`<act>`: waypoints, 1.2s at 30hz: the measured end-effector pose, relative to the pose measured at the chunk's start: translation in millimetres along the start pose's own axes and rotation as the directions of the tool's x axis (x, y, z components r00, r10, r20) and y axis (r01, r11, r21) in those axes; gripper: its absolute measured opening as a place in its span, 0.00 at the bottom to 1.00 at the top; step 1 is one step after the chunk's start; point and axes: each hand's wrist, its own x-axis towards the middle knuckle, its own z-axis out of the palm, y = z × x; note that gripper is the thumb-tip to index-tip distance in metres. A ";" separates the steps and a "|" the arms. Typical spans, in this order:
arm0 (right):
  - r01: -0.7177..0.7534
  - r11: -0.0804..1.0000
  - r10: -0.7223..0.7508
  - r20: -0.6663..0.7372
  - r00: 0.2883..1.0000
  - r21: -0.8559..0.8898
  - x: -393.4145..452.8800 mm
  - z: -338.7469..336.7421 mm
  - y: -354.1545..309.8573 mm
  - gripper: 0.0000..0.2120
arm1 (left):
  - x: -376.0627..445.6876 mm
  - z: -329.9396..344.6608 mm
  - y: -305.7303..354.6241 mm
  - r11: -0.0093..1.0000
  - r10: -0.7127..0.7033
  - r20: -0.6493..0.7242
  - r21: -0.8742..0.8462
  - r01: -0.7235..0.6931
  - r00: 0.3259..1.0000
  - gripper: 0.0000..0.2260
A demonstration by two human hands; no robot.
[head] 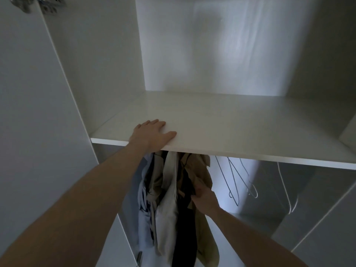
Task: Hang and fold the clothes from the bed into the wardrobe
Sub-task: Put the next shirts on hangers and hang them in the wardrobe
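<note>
Your left hand (152,133) lies flat, fingers straight, on the front edge of the wardrobe shelf (231,124), while at 5 o'clock below it your right hand (202,197) pinches the tan garment (198,166) among the hung clothes (167,189), with bare hangers (235,180) at 3 o'clock.

Left hand (152,134) rests on shelf (231,128); right hand (204,199) grips tan garment (200,170).
</note>
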 end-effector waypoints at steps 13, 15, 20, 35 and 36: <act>-0.103 0.976 0.195 -0.566 0.801 0.190 -17.0 -86.7 42.8 0.23 | -1.9 -2.2 1.5 1.000 -0.011 0.007 0.006 0.011 1.000 0.47; -0.178 0.967 0.244 -0.479 0.843 0.180 -15.3 -90.8 49.9 0.25 | -2.0 -2.5 1.4 1.000 -0.011 0.009 0.002 0.011 1.000 0.46; -0.275 0.954 0.301 -0.376 0.876 0.124 -5.5 -88.1 62.6 0.26 | -3.4 -3.0 2.0 1.000 -0.005 0.001 -0.002 0.005 1.000 0.46; -0.349 0.913 0.378 -0.114 0.919 0.212 28.0 -56.4 51.4 0.11 | -5.1 -3.4 2.2 1.000 0.001 -0.015 -0.012 -0.001 1.000 0.45; -0.347 0.906 0.381 -0.113 0.918 0.241 28.1 -55.1 48.4 0.09 | -5.2 -3.3 2.3 1.000 0.000 -0.014 -0.013 0.000 1.000 0.45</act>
